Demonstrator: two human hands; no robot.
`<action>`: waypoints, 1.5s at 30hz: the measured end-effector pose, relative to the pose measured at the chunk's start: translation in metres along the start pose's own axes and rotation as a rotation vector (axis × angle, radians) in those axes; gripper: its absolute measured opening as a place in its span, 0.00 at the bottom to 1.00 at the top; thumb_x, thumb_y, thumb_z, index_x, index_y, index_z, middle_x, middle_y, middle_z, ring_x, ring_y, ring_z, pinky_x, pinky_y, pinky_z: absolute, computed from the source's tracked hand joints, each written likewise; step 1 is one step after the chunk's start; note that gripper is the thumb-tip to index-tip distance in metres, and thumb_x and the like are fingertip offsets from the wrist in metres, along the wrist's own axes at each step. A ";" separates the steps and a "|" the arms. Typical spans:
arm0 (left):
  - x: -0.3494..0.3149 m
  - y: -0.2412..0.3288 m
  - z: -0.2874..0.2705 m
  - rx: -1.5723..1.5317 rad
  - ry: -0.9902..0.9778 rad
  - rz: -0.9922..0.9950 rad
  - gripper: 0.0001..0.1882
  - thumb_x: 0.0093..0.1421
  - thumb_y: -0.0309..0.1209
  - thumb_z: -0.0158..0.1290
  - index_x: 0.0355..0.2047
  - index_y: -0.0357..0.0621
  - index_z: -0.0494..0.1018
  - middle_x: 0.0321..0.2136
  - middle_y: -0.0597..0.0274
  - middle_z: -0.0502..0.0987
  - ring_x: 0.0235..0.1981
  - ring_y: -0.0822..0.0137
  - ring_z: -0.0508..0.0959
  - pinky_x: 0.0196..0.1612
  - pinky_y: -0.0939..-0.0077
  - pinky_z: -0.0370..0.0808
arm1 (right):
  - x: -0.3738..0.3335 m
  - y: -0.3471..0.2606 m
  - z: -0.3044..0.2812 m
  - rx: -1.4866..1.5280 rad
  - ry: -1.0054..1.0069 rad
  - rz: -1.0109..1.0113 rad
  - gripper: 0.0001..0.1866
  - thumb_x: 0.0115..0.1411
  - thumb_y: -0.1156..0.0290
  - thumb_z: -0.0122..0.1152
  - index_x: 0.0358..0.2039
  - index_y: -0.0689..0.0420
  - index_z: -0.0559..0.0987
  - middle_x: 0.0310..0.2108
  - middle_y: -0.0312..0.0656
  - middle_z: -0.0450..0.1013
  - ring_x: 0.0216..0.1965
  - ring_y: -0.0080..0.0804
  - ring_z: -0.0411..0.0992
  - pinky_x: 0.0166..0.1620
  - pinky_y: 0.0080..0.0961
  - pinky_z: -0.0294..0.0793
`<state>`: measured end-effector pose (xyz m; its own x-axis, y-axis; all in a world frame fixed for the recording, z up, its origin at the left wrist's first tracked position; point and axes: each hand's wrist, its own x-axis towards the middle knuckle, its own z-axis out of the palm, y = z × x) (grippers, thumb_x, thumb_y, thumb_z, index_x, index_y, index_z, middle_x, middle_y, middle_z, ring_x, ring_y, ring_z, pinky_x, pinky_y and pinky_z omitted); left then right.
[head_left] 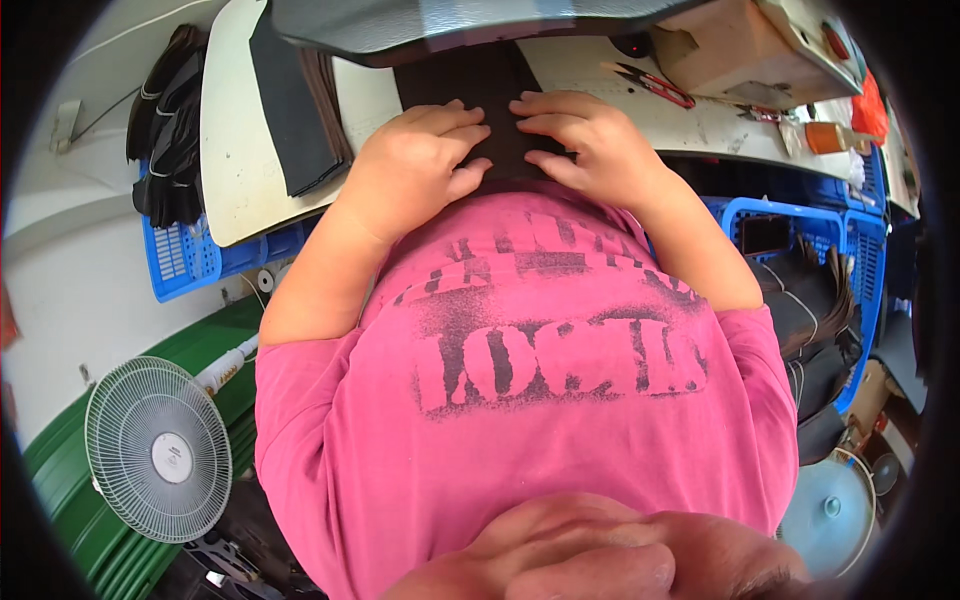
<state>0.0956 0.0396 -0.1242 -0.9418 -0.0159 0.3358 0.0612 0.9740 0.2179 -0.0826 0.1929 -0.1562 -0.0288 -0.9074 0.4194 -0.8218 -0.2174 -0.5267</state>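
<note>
A dark brown piece of cloth (512, 145) lies on the white table in front of my body, reaching under a glossy dark grey machine body (350, 25). My left hand (435, 148) rests on the cloth's left side, its fingers stretched out toward the middle. From the other side, my right hand (572, 138) touches the same cloth with its fingers spread. A gap of cloth shows between the two hands, and neither grips anything visible. Left of my left hand, a stack of dark cloth pieces (290, 125) overhangs the table's near edge.
Red-handled snips (655, 85) lie on the table (235, 180), near a cardboard box (745, 50). At right, a blue crate (745, 207) holds tied dark bundles (800, 300). More bundles (172, 120) hang at left. A fan (160, 450) stands behind on the left.
</note>
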 end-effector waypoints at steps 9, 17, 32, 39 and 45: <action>-0.001 0.014 0.006 0.373 -0.096 0.118 0.12 0.50 0.27 0.56 0.35 0.40 0.73 0.40 0.58 0.78 0.39 0.61 0.80 0.39 0.72 0.78 | 0.008 0.009 -0.009 0.000 -0.096 -0.076 0.16 0.46 0.70 0.68 0.38 0.57 0.80 0.45 0.44 0.75 0.46 0.43 0.72 0.49 0.35 0.72; 0.001 0.005 0.003 0.109 0.010 0.056 0.08 0.47 0.26 0.56 0.29 0.41 0.71 0.37 0.56 0.79 0.37 0.60 0.80 0.38 0.71 0.79 | 0.014 -0.003 -0.010 -0.096 0.030 -0.127 0.12 0.47 0.68 0.64 0.34 0.57 0.80 0.39 0.41 0.75 0.40 0.41 0.74 0.43 0.33 0.74; -0.004 -0.022 0.019 -0.535 0.273 -0.622 0.07 0.58 0.26 0.49 0.36 0.38 0.71 0.30 0.61 0.77 0.26 0.68 0.75 0.30 0.75 0.72 | 0.041 -0.009 0.008 -0.183 0.320 -0.028 0.07 0.49 0.67 0.60 0.27 0.56 0.79 0.31 0.42 0.75 0.34 0.42 0.74 0.39 0.33 0.75; -0.006 -0.112 -0.038 -0.546 1.084 -0.746 0.09 0.62 0.28 0.47 0.39 0.35 0.67 0.29 0.62 0.70 0.30 0.70 0.71 0.34 0.79 0.70 | 0.022 0.004 0.028 -0.200 0.202 -0.131 0.11 0.51 0.66 0.63 0.33 0.58 0.80 0.37 0.42 0.75 0.42 0.40 0.72 0.47 0.34 0.72; -0.022 -0.079 -0.169 0.589 1.250 -0.031 0.05 0.64 0.20 0.43 0.38 0.32 0.67 0.30 0.54 0.72 0.27 0.70 0.73 0.36 0.82 0.72 | 0.028 -0.003 0.025 -0.147 0.164 -0.108 0.12 0.51 0.66 0.63 0.34 0.60 0.80 0.37 0.42 0.75 0.41 0.41 0.72 0.48 0.35 0.71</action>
<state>0.1679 -0.0755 0.0062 -0.0018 0.0755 0.9971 -0.3962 0.9155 -0.0700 -0.0669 0.1595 -0.1618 -0.0180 -0.8084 0.5884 -0.8987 -0.2448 -0.3639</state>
